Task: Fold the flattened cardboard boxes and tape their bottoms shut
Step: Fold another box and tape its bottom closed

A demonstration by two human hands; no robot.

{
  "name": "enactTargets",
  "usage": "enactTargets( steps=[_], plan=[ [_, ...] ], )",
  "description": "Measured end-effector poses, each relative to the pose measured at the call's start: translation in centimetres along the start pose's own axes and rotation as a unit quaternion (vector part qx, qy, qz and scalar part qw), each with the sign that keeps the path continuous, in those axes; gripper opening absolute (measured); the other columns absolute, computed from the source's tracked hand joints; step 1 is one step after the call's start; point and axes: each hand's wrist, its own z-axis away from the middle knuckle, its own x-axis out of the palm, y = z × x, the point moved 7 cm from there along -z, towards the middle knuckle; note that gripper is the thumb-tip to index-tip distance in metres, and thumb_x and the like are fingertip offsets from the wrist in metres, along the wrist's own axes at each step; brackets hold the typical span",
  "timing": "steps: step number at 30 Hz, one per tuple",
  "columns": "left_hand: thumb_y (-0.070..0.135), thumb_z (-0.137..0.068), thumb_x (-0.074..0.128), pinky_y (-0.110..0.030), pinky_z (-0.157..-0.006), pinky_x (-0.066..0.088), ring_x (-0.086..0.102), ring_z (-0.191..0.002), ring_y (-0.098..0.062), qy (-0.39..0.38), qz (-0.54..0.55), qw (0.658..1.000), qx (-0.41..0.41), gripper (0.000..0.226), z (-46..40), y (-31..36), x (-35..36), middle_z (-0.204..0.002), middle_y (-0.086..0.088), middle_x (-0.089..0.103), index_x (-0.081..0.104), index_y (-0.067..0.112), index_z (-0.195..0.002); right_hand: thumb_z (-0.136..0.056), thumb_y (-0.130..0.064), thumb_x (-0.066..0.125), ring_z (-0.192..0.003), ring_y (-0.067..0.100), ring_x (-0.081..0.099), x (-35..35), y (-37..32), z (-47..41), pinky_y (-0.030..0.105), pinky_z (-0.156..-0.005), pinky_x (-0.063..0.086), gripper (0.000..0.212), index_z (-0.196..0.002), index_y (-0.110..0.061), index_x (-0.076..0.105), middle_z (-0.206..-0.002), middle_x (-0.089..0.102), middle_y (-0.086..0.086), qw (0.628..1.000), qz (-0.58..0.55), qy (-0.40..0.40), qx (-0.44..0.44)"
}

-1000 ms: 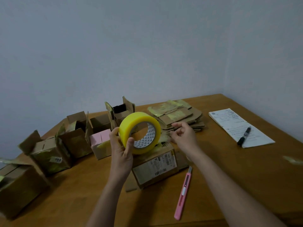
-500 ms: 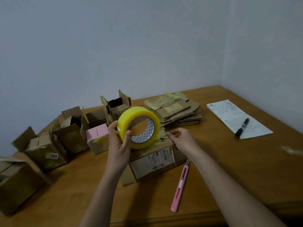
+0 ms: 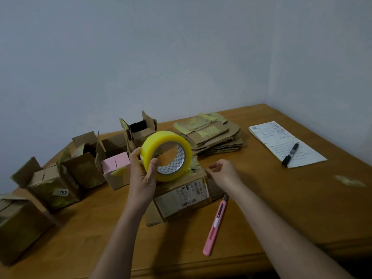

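Filling a grey-walled corner, wooden table (image 3: 281,198) bears cardboard boxes (image 3: 84,168).

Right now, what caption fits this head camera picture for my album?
Left hand holds yellow tape roll above a labelled box; right hand pinches at the box's corner.

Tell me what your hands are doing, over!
Left hand grips tape roll. Right hand pinches by box, likely the tape end. Cutter lies beside box, nothing in the way.
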Motion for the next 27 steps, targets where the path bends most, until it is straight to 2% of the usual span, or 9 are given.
enactTargets(
  steps=[4, 7, 10, 12, 15, 18, 21, 25, 27],
  plan=[
    [0.053, -0.087, 0.043, -0.026, -0.077, 0.048, 0.052, -0.105, -0.007, -0.002, 0.001, 1.0, -0.001, 0.049, -0.1, 0.0, 0.1, -0.114, 0.006, 0.047, 0.029, 0.038, -0.131, -0.096, -0.021, 0.057, -0.102, 0.0, 0.055, -0.3, -1.3, 1.5, 0.014, -0.073, 0.047, 0.022, -0.116, -0.028, 0.062, -0.118, 0.059, -0.009, 0.991, -0.046, 0.016, -0.122],
    [0.054, -0.087, 0.043, -0.023, -0.074, 0.047, 0.052, -0.105, -0.006, 0.002, 0.009, 1.0, -0.004, 0.049, -0.2, -0.3, -0.1, -0.113, 0.012, 0.047, 0.029, 0.039, -0.131, -0.099, -0.042, 0.047, -0.111, -0.006, 0.056, 0.8, -2.6, 3.3, 0.007, -0.078, 0.048, 0.027, -0.122, -0.035, 0.06, -0.12, 0.059, -0.026, 0.971, -0.142, -0.061, -0.18],
    [0.055, -0.087, 0.043, -0.015, -0.069, 0.048, 0.052, -0.105, -0.003, 0.004, 0.011, 1.0, -0.007, 0.051, -0.2, -0.6, -0.2, -0.115, 0.011, 0.048, 0.03, 0.037, -0.132, -0.083, -0.065, 0.055, -0.119, -0.024, 0.037, 2.1, -2.7, 4.7, 0.001, -0.089, 0.033, 0.057, -0.132, -0.035, 0.054, -0.134, 0.041, -0.038, 0.964, -0.016, -0.099, -0.246],
    [0.054, -0.087, 0.043, -0.014, -0.064, 0.051, 0.054, -0.105, -0.004, 0.008, 0.021, 1.0, -0.012, 0.049, -0.3, -0.5, -0.2, -0.114, 0.011, 0.051, 0.034, 0.035, -0.132, -0.071, -0.069, 0.062, -0.128, -0.015, 0.029, 1.9, -2.6, 4.5, 0.009, -0.099, 0.028, 0.081, -0.141, -0.03, 0.048, -0.144, 0.037, -0.026, 0.957, 0.072, -0.073, -0.27],
    [0.053, -0.089, 0.046, -0.03, -0.068, 0.058, 0.061, -0.098, -0.004, 0.037, 0.049, 0.998, -0.029, 0.04, -0.4, -0.3, -1.5, -0.101, 0.018, 0.061, 0.045, 0.034, -0.124, -0.067, -0.065, 0.064, -0.125, -0.014, 0.027, 1.4, -2.8, 4.4, 0.018, -0.104, 0.031, 0.083, -0.14, -0.028, 0.048, -0.139, 0.037, -0.029, 0.95, 0.113, -0.067, -0.285],
    [0.047, -0.091, 0.048, -0.014, -0.056, 0.054, 0.059, -0.089, 0.016, 0.043, -0.004, 0.999, 0.023, 0.044, -0.1, 0.5, -3.2, -0.09, 0.046, 0.054, 0.045, 0.028, -0.13, -0.068, -0.063, 0.062, -0.126, -0.013, 0.026, 1.2, -3.6, 4.8, 0.023, -0.107, 0.034, 0.081, -0.139, -0.027, 0.049, -0.139, 0.035, -0.031, 0.944, 0.145, -0.069, -0.289],
    [0.041, -0.089, 0.051, -0.005, -0.057, 0.048, 0.053, -0.09, 0.026, 0.023, -0.024, 0.999, 0.032, 0.046, 0.7, 0.6, -3.4, -0.087, 0.057, 0.044, 0.041, 0.027, -0.132, -0.079, -0.049, 0.068, -0.137, -0.005, 0.02, 1.6, -5.0, 5.3, 0.03, -0.108, 0.032, 0.071, -0.141, -0.02, 0.048, -0.152, 0.035, -0.014, 0.919, 0.238, -0.067, -0.307],
    [0.046, -0.085, 0.052, -0.011, -0.061, 0.054, 0.057, -0.094, 0.012, 0.018, -0.023, 0.999, 0.027, 0.049, 1.0, 0.6, -3.4, -0.105, 0.038, 0.046, 0.038, 0.036, -0.131, -0.09, -0.029, 0.065, -0.142, 0.014, 0.028, 3.0, -6.1, 6.5, 0.035, -0.107, 0.037, 0.067, -0.149, -0.023, 0.032, -0.156, 0.031, -0.005, 0.903, 0.288, -0.066, -0.313],
    [0.046, -0.085, 0.052, -0.01, -0.06, 0.052, 0.057, -0.091, 0.017, 0.018, -0.019, 0.999, 0.021, 0.047, 1.1, 0.6, -3.3, -0.107, 0.026, 0.047, 0.037, 0.038, -0.129, -0.094, -0.026, 0.059, -0.144, 0.013, 0.024, 3.6, -6.0, 6.8, 0.037, -0.114, 0.033, 0.06, -0.149, -0.025, 0.033, -0.157, 0.03, -0.006, 0.897, 0.306, -0.08, -0.309]
  ],
)
